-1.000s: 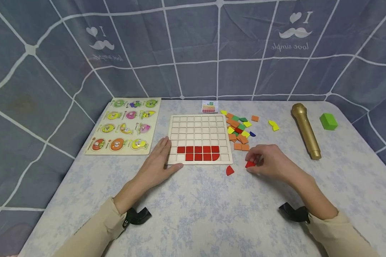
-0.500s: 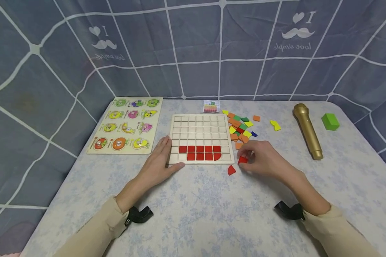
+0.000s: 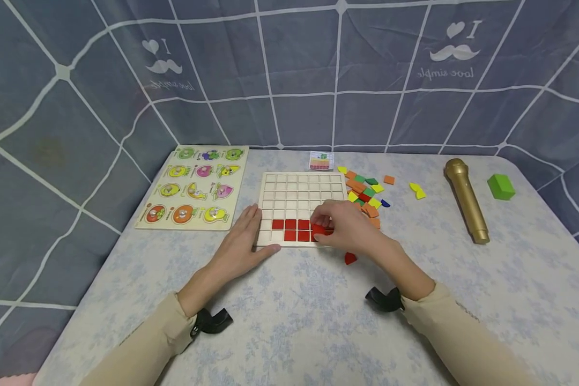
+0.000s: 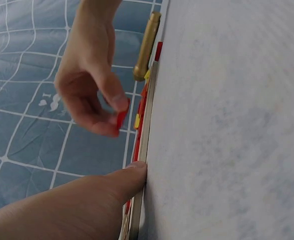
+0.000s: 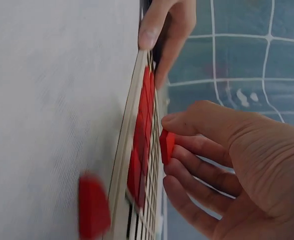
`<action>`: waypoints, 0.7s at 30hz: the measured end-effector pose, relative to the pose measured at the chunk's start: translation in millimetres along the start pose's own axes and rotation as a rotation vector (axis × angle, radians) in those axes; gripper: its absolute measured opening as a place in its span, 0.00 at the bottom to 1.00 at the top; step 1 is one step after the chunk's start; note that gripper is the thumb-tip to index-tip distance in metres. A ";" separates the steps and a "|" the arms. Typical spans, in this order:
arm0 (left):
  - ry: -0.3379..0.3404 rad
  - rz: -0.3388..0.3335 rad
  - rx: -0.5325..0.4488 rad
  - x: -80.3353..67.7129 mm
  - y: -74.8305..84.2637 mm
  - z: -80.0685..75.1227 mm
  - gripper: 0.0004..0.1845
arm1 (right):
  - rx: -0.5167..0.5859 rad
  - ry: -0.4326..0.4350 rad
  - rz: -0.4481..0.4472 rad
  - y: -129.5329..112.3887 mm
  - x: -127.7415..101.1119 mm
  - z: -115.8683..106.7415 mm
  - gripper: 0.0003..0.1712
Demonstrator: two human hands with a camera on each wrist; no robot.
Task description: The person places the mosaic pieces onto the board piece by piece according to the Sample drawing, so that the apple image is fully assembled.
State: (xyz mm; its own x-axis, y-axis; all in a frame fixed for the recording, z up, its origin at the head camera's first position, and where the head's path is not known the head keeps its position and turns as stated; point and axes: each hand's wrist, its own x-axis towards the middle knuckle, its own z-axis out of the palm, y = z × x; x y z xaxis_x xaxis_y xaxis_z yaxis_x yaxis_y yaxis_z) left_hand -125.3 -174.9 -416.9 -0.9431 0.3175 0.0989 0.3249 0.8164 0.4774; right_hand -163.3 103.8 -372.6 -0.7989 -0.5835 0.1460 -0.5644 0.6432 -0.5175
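Note:
A square wooden grid board [image 3: 294, 193] lies on the table, red tiles [image 3: 291, 224] filling part of its two nearest rows. My left hand [image 3: 236, 244] rests along the board's left edge with straight fingers, its thumb on the near edge in the left wrist view. Between thumb and fingertips, my right hand [image 3: 349, 228] pinches a small red tile [image 5: 167, 145], held above the board's lower right part. That hand hides some of the placed tiles in the head view. Another red tile with a rounded side [image 3: 350, 259] lies on the tablecloth just off the board's near right corner.
Mixed coloured tiles [image 3: 366, 193] are heaped right of the board, and two yellow tiles [image 3: 417, 191] lie apart. A small picture card [image 3: 321, 160] is behind it. A fruit puzzle board [image 3: 193, 187] sits left; a gold microphone [image 3: 467, 201] and green block [image 3: 501, 186] stand right.
My right hand has carried the red tile leftward from the tablecloth to over the board. The left hand stays on the board's edge. The head view has shifted slightly.

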 end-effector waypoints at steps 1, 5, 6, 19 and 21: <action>0.000 -0.001 -0.002 0.0 0.0 0.0 0.54 | 0.005 -0.005 -0.006 -3.0 5.1 2.9 0.11; -0.002 -0.004 -0.004 0.1 -0.5 -0.1 0.54 | 0.021 -0.022 -0.017 -14.1 23.1 15.0 0.12; -0.003 -0.004 -0.003 0.0 -0.8 -0.2 0.54 | 0.023 -0.025 -0.022 -16.4 27.1 18.1 0.12; -0.012 -0.001 0.012 0.4 -1.7 -1.1 0.54 | 0.084 -0.050 -0.086 -33.8 52.1 46.7 0.10; -0.011 0.001 0.015 0.2 -2.0 -1.0 0.54 | 0.101 -0.045 -0.092 -33.7 51.6 49.2 0.08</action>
State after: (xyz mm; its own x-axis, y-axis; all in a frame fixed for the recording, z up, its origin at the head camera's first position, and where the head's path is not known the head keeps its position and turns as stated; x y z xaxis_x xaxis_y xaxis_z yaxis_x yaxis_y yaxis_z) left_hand -126.2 -176.9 -417.0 -0.9420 0.3235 0.0894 0.3268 0.8231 0.4644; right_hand -175.2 27.6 -389.0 -0.7334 -0.6607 0.1601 -0.6092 0.5342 -0.5861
